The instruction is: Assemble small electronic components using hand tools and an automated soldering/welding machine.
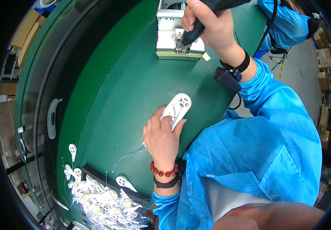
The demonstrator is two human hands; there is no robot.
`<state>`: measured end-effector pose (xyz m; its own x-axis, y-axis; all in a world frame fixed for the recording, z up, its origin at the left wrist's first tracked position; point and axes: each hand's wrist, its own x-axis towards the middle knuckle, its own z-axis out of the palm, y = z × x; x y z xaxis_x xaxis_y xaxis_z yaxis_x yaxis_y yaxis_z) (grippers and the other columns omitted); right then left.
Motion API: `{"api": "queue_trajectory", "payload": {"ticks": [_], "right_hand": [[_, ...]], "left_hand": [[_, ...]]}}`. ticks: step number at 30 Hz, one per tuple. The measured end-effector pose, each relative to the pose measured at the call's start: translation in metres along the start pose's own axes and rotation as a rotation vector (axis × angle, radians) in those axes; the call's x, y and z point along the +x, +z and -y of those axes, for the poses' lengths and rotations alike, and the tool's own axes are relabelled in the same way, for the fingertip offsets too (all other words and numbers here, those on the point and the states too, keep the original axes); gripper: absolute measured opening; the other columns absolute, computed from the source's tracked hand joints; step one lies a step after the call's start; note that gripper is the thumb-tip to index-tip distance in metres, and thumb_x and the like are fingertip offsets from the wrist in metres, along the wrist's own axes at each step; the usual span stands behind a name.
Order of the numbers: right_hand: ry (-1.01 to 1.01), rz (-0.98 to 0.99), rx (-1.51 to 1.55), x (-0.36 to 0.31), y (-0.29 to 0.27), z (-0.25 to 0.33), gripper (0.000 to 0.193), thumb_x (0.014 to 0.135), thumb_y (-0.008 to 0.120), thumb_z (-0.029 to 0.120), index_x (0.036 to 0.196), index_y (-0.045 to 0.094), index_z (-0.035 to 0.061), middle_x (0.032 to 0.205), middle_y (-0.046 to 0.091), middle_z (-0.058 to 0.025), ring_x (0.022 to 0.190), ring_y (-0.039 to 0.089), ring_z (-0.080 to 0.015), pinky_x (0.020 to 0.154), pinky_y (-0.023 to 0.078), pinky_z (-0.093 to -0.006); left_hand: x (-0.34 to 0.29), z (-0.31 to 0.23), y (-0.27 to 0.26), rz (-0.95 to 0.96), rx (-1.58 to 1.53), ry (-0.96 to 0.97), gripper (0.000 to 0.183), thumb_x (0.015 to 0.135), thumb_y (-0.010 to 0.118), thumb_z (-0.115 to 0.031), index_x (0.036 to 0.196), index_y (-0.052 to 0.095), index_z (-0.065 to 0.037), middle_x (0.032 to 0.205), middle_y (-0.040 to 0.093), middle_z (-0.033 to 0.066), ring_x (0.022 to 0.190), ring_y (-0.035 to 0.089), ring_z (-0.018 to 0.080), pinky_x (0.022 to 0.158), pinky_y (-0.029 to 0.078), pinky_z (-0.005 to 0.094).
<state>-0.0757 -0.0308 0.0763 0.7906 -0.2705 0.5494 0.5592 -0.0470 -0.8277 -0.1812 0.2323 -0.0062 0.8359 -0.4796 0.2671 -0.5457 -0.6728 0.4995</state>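
Observation:
My right hand (218, 32) is wrapped round a black electric screwdriver (197, 32). Its tip points down into a small metal fixture (182, 45) on top of a white box-shaped machine (167, 44) at the far side of the table. Nearer to me, my left hand (161, 138) grips a long white plastic part (181, 108) from above, with thumb and fingers on either side. A spoked round wheel (183, 101) shows at the part's far end; my hand hides its near end. A thin pale wire (129, 154) trails left from under my hand.
A dark-edged tray (96, 199) at the lower left holds a heap of similar white parts with tangled wires. One loose white part (72, 150) lies beyond it. A conveyor belt (73, 88) runs along the left, carrying a curved white piece (52, 119). A co-worker's blue sleeve (288, 27) is upper right.

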Motion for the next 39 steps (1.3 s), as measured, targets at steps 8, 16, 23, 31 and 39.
{"api": "queue_trajectory", "payload": {"ticks": [8, 16, 23, 31, 39], "right_hand": [[0.071, 0.105, 0.015, -0.003, 0.002, 0.006, 0.008, 0.100, 0.056, 0.005, 0.103, 0.049, 0.0051, 0.070, 0.056, -0.0088, 0.060, 0.054, -0.0178, 0.059, 0.045, -0.0344], [0.174, 0.132, 0.001, -0.029, 0.022, 0.009, 0.021, 0.098, 0.062, 0.013, 0.080, 0.056, 0.0051, 0.062, 0.058, -0.0035, 0.056, 0.056, -0.0118, 0.057, 0.046, -0.0287], [0.193, 0.302, 0.371, -0.070, 0.038, 0.021, 0.009, 0.101, 0.053, 0.012, 0.103, 0.051, 0.0036, 0.065, 0.053, -0.0080, 0.055, 0.051, -0.0166, 0.053, 0.044, -0.0342], [0.205, 0.441, 0.155, -0.097, 0.060, 0.026, 0.013, 0.098, 0.058, 0.010, 0.100, 0.048, 0.0031, 0.066, 0.056, -0.0084, 0.055, 0.053, -0.0145, 0.055, 0.047, -0.0317], [0.293, 0.405, 0.311, -0.102, 0.064, 0.039, 0.014, 0.099, 0.058, 0.012, 0.100, 0.046, 0.0037, 0.065, 0.056, -0.0088, 0.053, 0.053, -0.0153, 0.051, 0.046, -0.0316]], "left_hand": [[-0.007, 0.000, -0.005, -0.028, -0.019, 0.020, 0.033, 0.072, 0.087, -0.029, 0.089, 0.069, -0.006, 0.118, 0.068, 0.0078, 0.097, 0.065, 0.0270, 0.080, 0.049, 0.0400], [-0.018, 0.007, -0.001, -0.040, -0.050, 0.058, 0.034, 0.072, 0.086, -0.029, 0.090, 0.068, -0.006, 0.116, 0.068, 0.0083, 0.095, 0.064, 0.0275, 0.078, 0.048, 0.0402], [-0.016, 0.011, 0.000, -0.078, -0.016, 0.080, 0.033, 0.073, 0.086, -0.029, 0.089, 0.068, -0.006, 0.115, 0.069, 0.0083, 0.095, 0.065, 0.0273, 0.078, 0.049, 0.0398], [-0.020, 0.010, -0.003, -0.064, -0.030, 0.085, 0.031, 0.077, 0.083, -0.029, 0.088, 0.069, -0.003, 0.119, 0.067, 0.0095, 0.098, 0.063, 0.0266, 0.079, 0.047, 0.0394], [-0.022, 0.010, -0.004, -0.091, -0.046, 0.093, 0.030, 0.076, 0.083, -0.028, 0.087, 0.068, -0.003, 0.118, 0.067, 0.0098, 0.098, 0.064, 0.0274, 0.079, 0.047, 0.0397]]}}
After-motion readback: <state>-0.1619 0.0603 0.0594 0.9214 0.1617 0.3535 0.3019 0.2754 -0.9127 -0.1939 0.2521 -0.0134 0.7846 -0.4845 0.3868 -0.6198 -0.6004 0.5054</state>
